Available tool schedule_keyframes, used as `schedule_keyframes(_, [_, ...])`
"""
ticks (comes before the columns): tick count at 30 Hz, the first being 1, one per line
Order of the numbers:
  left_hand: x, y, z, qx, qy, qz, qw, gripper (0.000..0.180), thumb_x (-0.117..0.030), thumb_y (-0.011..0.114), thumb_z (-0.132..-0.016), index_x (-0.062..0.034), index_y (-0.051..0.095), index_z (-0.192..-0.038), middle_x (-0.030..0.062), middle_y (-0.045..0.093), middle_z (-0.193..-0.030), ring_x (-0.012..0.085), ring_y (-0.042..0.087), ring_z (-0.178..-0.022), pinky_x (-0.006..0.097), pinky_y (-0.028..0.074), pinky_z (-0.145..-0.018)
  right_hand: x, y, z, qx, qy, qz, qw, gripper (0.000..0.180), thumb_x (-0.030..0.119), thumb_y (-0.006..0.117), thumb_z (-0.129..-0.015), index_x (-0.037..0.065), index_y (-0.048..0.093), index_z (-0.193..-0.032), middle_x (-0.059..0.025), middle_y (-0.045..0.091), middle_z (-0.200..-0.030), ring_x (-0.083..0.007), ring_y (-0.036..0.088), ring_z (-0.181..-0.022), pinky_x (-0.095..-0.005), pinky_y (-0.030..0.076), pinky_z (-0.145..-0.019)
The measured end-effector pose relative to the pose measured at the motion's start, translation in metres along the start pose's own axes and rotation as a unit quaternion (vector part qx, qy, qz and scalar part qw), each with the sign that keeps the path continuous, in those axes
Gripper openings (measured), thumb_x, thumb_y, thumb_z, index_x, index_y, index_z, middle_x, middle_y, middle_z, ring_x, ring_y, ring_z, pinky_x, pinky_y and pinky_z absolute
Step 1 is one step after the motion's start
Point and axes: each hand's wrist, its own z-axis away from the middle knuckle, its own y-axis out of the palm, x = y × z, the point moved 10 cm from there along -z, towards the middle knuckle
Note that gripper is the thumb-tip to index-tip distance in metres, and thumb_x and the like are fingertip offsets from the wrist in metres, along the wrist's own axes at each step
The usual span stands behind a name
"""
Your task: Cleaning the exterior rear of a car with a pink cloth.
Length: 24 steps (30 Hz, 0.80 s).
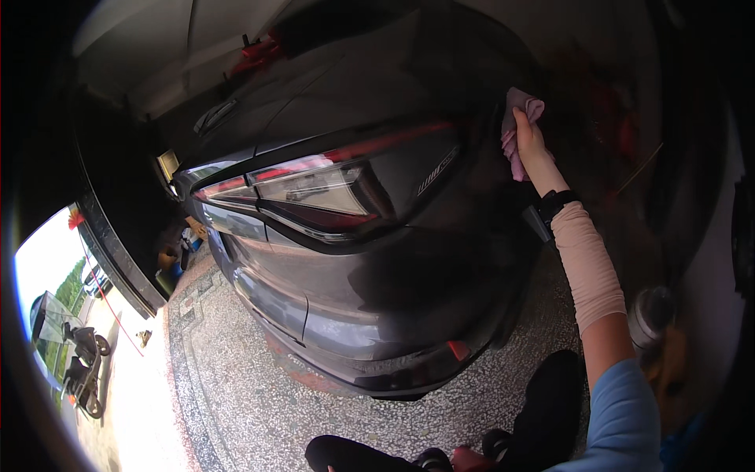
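My right hand (531,148) is closed round a crumpled pink-purple cloth (512,162). It reaches out to the side of a dark grey car (330,275), near the rear corner beyond the tail light (322,189). Deep shadow there hides whether the cloth touches the bodywork. A black band (558,203) circles my right wrist, above a pale arm sleeve (586,259) and a light blue shirt sleeve (625,409). My left hand is not in view.
Speckled stone floor (259,385) lies under the car and around my feet. To the left, past a dark door frame (118,252), a parked scooter (82,362) stands outside in bright light. A pale cylindrical container (651,315) sits right of my arm.
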Motion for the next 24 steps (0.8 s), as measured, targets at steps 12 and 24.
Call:
schedule_keyframes(12, [0.009, 0.007, -0.004, 0.002, -0.012, -0.035, 0.999, 0.065, -0.022, 0.059, -0.080, -0.0094, 0.029, -0.137, 0.0261, 0.025, -0.138, 0.0438, 0.027, -0.126, 0.050, 0.027, -0.103, 0.207, 0.156, 0.082, 0.142, -0.307, 0.299, 0.892, 0.056, 0.041, 0.047, -0.084, 0.009, 0.042, -0.130, -0.0169, 0.043, -0.132, -0.0277, 0.034, -0.127, -0.0354, 0.026, -0.105])
schedule_keyframes(24, [-0.014, 0.016, -0.002, 0.038, 0.002, -0.098, 0.995, 0.066, -0.024, 0.058, -0.082, -0.0082, 0.026, -0.138, 0.0263, 0.025, -0.138, 0.0430, 0.028, -0.125, 0.048, 0.027, -0.103, 0.299, 0.243, 0.259, 0.250, -0.573, 0.206, 0.753, 0.048, 0.043, 0.052, -0.078, 0.003, 0.062, -0.103, -0.0077, 0.062, -0.106, -0.0237, 0.052, -0.105, -0.0445, 0.027, -0.100])
